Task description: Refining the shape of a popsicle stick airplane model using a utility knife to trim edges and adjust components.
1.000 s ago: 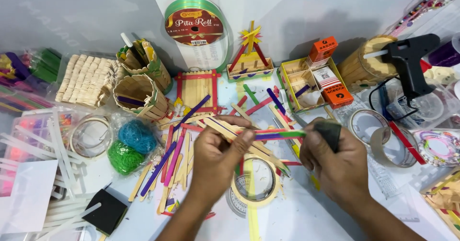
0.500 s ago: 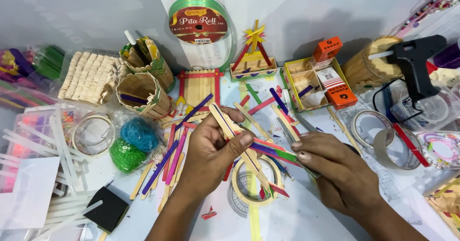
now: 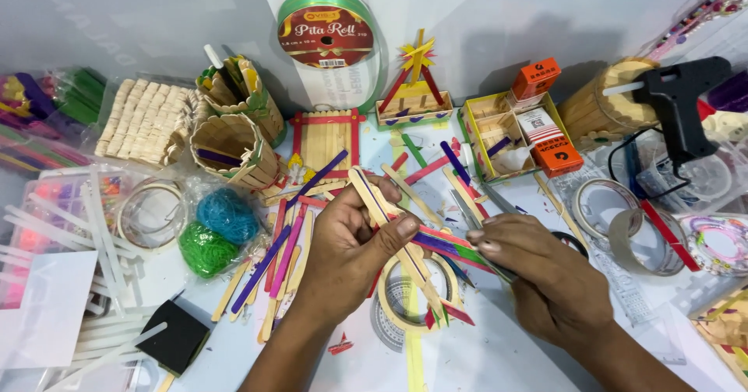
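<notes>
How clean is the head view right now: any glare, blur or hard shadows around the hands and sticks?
Head view: even, bright light; left hand and right hand are sharp, and the craft sticks show crisp edges; soft shadows fall behind the ribbon roll and glue gun on the white wall; mild sheen on the tape rolls; the edges bow slightly.

Open tabletop [image 3: 483, 353] is left only in front, between and below the two forearms. The middle is littered with loose craft sticks [image 3: 280, 256] and a tape ring [image 3: 417, 291]. The left is blocked by yarn balls [image 3: 214, 232] and glue sticks [image 3: 93, 220], the back by stick baskets [image 3: 230, 146], and the right by a glue gun [image 3: 682, 96] and tape rolls [image 3: 623, 224].
</notes>
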